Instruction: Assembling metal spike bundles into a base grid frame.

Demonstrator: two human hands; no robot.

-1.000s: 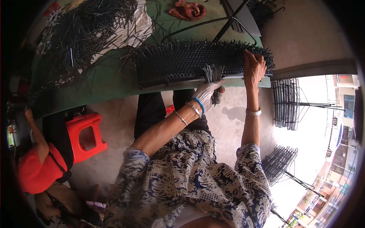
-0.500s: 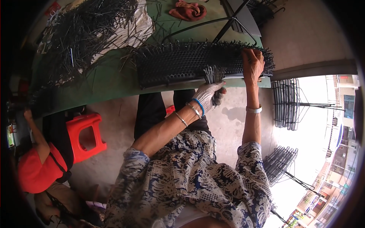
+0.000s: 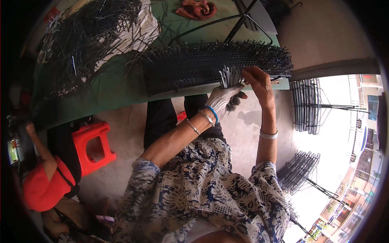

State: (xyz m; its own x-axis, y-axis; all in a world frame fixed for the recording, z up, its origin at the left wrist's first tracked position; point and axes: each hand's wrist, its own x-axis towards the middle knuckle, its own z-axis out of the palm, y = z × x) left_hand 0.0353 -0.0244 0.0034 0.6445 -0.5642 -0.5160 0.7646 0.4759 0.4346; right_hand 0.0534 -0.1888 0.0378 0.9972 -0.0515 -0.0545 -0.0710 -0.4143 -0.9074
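Observation:
My left hand (image 3: 224, 99), in a pale glove, is closed round an upright bunch of thin dark metal rods (image 3: 229, 76). Bare fingers of my right hand (image 3: 260, 84) pinch at the right side of that bunch; whether a single rod sits between the fingertips is too small to make out. Just beyond both hands lies a long black perforated rack (image 3: 182, 67) on the green table (image 3: 109, 95). Short black rods stand in its holes, thickest along the far edge and at the right end.
A heap of loose black rods (image 3: 93, 32) covers a white sack (image 3: 148, 30) at the far left. A red cloth (image 3: 197, 9) and a black metal frame (image 3: 243, 18) are at the back. Left stands a red stool (image 3: 94, 148), near a person in red (image 3: 48, 182). Wire racks (image 3: 306, 106) stand right.
My right hand has come from the rack's right end down and left to the rod bunch. The left hand keeps its grip in nearly the same place.

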